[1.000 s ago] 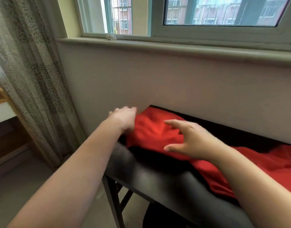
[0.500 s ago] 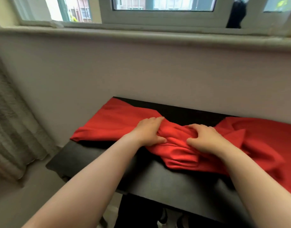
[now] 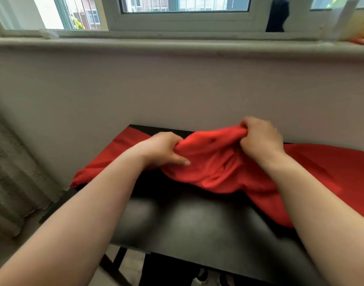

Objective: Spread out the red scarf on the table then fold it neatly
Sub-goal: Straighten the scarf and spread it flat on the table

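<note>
Scarf (image 3: 218, 164) middle lifted, left hand (image 3: 162, 149), right hand (image 3: 259, 139) clutching

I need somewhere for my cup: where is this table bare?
The black table is bare along its near edge, in front of the red scarf. Farther back is crowded: left hand and right hand grip the bunched scarf.

Red scarf (image 3: 222, 168): plain thin fabric, unfolded and rumpled; lies lengthwise across the black table (image 3: 197, 228) against the wall; middle bunched and raised off the surface; left end flat at the corner; right end spread, draping the near edge.
</note>
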A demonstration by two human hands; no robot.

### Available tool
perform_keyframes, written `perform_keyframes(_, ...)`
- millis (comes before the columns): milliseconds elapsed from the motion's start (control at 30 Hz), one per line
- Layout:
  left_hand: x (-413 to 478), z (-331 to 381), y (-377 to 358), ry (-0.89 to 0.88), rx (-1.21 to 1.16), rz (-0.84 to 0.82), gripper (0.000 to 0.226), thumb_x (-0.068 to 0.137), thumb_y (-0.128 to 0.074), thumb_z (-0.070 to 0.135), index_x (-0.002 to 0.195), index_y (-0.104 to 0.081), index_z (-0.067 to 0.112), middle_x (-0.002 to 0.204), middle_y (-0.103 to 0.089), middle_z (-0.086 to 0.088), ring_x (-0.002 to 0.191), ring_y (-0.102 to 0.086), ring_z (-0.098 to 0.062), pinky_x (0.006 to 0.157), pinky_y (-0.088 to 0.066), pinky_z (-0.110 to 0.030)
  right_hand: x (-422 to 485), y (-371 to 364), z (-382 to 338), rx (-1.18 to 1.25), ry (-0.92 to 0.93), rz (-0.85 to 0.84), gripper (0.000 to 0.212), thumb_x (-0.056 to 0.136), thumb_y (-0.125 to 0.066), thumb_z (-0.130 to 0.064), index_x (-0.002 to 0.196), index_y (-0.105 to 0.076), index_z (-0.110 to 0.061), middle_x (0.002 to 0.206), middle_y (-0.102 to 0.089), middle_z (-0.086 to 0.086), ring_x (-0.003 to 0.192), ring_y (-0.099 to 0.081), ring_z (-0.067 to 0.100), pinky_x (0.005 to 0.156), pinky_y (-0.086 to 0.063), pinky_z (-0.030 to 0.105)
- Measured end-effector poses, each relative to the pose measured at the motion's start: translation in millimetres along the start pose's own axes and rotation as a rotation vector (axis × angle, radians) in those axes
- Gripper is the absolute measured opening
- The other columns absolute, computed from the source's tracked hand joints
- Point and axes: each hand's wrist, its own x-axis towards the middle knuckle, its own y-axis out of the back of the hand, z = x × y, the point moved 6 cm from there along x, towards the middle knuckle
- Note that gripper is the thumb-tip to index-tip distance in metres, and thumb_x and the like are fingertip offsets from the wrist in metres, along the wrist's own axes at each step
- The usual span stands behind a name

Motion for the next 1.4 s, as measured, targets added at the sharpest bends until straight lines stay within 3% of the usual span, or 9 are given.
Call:
perform_keyframes(133, -28.2, 4.1, 65.7, 0.025, 0.258, 0.905, 0.026, 0.076, -0.046, 0.006, 0.093, -0.064, 0.013, 0.091, -0.06, -0.017, 0.087, -0.057, -0.038, 0.076, -0.045, -0.042, -26.0, 51.0, -40.7, 0.403, 0.321, 0.506, 0.04, 0.063, -0.047, -0.003, 0.1, -0.059, -0.012, 0.099, -0.061, 0.008, 0.092, -0.057, 0.03, 0.079, -0.043, 0.036)
perform_keyframes(167, -29.6, 2.8, 67.7, 0.054, 0.309, 0.883, 0.026, 0.078, -0.047, 0.007, 0.098, -0.062, 0.014, 0.096, -0.058, -0.016, 0.09, -0.055, -0.038, 0.079, -0.044, -0.043, -32.5, 48.0, -48.3, 0.402, 0.39, 0.469, 0.043, 0.062, -0.047, -0.006, 0.103, -0.059, -0.013, 0.1, -0.061, 0.008, 0.093, -0.057, 0.029, 0.08, -0.044, 0.036)
perform_keyframes(300, -20.9, -18.3, 7.3, 0.141, 0.4, 0.01, 0.06, 0.079, -0.059, 0.024, 0.134, -0.036, 0.025, 0.131, -0.046, -0.011, 0.123, -0.044, -0.034, 0.104, -0.037, -0.04, -59.5, -15.0, -51.6, 0.052, 0.461, -0.269, 0.055, 0.073, -0.063, -0.034, 0.126, -0.051, -0.026, 0.125, -0.059, 0.0, 0.115, -0.056, 0.023, 0.095, -0.046, 0.035)
perform_keyframes(400, -27.7, 2.7, -26.3, 0.03, 0.269, -0.277, 0.085, 0.078, -0.066, 0.029, 0.146, -0.017, 0.021, 0.145, -0.034, -0.008, 0.135, -0.033, -0.023, 0.111, -0.026, -0.025, -84.3, -40.1, -31.7, 0.199, 0.419, -0.602, 0.055, 0.07, -0.073, -0.051, 0.119, -0.059, -0.031, 0.11, -0.065, -0.008, 0.101, -0.061, 0.009, 0.092, -0.048, 0.033)
perform_keyframes(567, -8.2, 48.2, -62.8, -0.121, 0.134, -0.119, 0.063, 0.087, -0.055, 0.038, 0.142, -0.031, 0.017, 0.145, -0.036, -0.008, 0.135, -0.033, -0.024, 0.114, -0.025, -0.032, -63.6, -18.3, 34.2, 0.033, 0.075, -0.096, 0.033, 0.086, -0.056, -0.042, 0.111, -0.064, -0.023, 0.111, -0.062, 0.006, 0.105, -0.056, 0.03, 0.091, -0.045, 0.041)
perform_keyframes(767, 24.3, 113.1, -100.6, -0.304, 0.162, 0.109, 0.046, 0.097, -0.039, 0.033, 0.137, -0.042, 0.01, 0.139, -0.048, -0.011, 0.129, -0.042, -0.027, 0.108, -0.031, -0.036, -85.0, -24.8, 91.3, 0.108, -0.091, -0.349, 0.038, 0.089, -0.049, -0.047, 0.116, -0.061, -0.023, 0.121, -0.064, 0.002, 0.114, -0.057, 0.025, 0.094, -0.045, 0.038)
perform_keyframes(933, 66.2, 157.0, -123.6, -0.289, 0.156, 0.022, 0.044, 0.096, -0.042, 0.034, 0.13, -0.048, 0.006, 0.131, -0.052, -0.019, 0.123, -0.047, -0.034, 0.104, -0.037, -0.038, -88.1, 12.9, 138.5, 0.119, -0.212, -0.048, 0.026, 0.093, -0.046, -0.025, 0.1, -0.068, -0.013, 0.109, -0.069, 0.012, 0.105, -0.061, 0.033, 0.087, -0.048, 0.042)
perform_keyframes(1167, 111.4, 212.1, -158.6, -0.219, 0.3, -0.089, 0.055, 0.086, -0.056, 0.046, 0.117, -0.052, 0.002, 0.125, -0.056, -0.02, 0.116, -0.053, -0.036, 0.094, -0.044, -0.038, -110.0, 11.2, 205.5, -0.155, -0.408, -0.23, 0.038, 0.088, -0.056, -0.035, 0.117, -0.06, -0.012, 0.121, -0.056, 0.017, 0.113, -0.051, 0.039, 0.095, -0.042, 0.039)
perform_keyframes(1400, 119.7, 200.9, -167.8, -0.219, 0.457, -0.251, 0.044, 0.082, -0.055, 0.008, 0.126, -0.049, 0.01, 0.127, -0.057, -0.013, 0.116, -0.054, -0.031, 0.095, -0.044, -0.033, -123.7, -1.1, 185.7, -0.146, -0.234, -0.173, 0.029, 0.087, -0.048, -0.026, 0.109, -0.063, -0.014, 0.112, -0.051, 0.011, 0.101, -0.046, 0.035, 0.089, -0.043, 0.041)
